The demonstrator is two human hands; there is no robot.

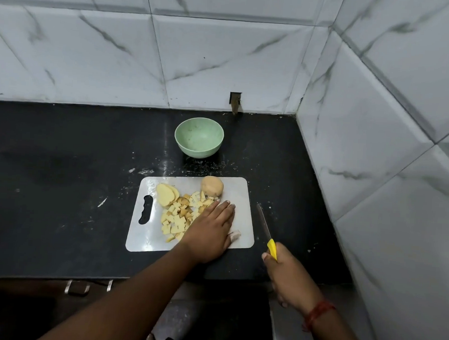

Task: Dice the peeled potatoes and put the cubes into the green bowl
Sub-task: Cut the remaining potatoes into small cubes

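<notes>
A white cutting board lies on the black counter. On it are a pile of potato cubes, a few potato slices at its left and a whole peeled potato at the back. My left hand lies flat on the board with straight fingers, touching the right side of the cube pile. My right hand grips the yellow handle of a knife, held to the right of the board with the blade pointing away. The green bowl stands empty behind the board.
The black counter ends at tiled walls behind and on the right. White crumbs speckle the counter around the board. A small hole with a stub sits in the back wall. Drawer handles show below the front edge.
</notes>
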